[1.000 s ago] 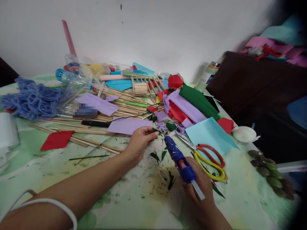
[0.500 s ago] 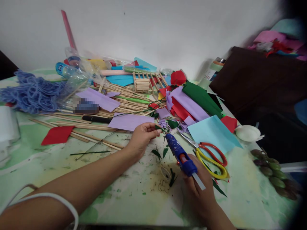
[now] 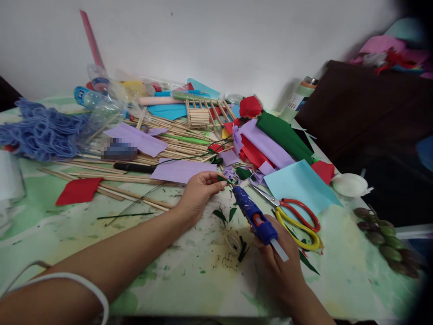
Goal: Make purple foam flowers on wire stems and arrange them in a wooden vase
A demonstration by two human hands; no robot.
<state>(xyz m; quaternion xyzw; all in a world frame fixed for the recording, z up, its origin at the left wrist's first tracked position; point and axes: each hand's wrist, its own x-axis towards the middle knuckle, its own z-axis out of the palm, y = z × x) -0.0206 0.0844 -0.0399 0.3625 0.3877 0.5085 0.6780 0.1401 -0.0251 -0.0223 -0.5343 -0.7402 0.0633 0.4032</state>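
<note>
In the head view, we pinch a green leaf (image 3: 221,178) between the nearly closed fingertips of our left hand (image 3: 199,194), above the table (image 3: 182,284); our right hand (image 3: 279,246) wraps around a blue glue gun (image 3: 252,211), its nozzle beside the leaf.

Left of the sticks (image 3: 189,149), one item (image 3: 119,149) is pixelated and cannot be recognised. Farther left of the sticks, the white object (image 3: 9,183) is cut by the edge.

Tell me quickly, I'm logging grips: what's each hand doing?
Left hand: closed, pinching a green paper leaf.
Right hand: closed around a blue glue gun.
</note>
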